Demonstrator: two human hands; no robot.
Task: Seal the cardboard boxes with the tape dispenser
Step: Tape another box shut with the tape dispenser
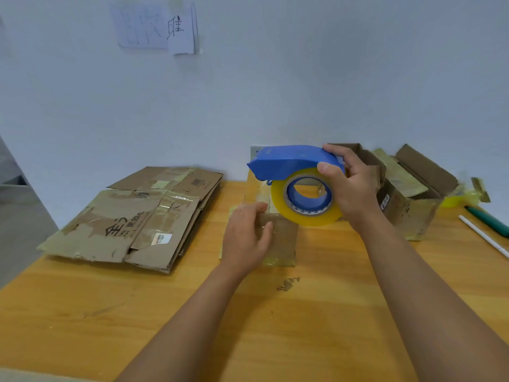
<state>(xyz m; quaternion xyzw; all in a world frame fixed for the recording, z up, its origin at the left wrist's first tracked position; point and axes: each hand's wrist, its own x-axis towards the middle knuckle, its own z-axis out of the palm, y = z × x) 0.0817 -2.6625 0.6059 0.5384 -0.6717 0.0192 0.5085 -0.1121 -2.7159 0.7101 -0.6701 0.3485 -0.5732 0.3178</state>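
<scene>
Head | right hand point(355, 188) fingers clamp tape dispenser point(292, 164), nose pointing left | left hand point(248, 235) flat on box point(283, 241)

Small box point(278, 238) perhaps half hidden

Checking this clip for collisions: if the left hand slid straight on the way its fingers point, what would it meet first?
Probably the yellow tape roll in the blue tape dispenser, just beyond the left hand resting on the small cardboard box; depth is unclear.

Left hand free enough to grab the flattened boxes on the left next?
Probably yes. The left hand only rests on the small box, and bare table lies between it and the flattened boxes.
</scene>
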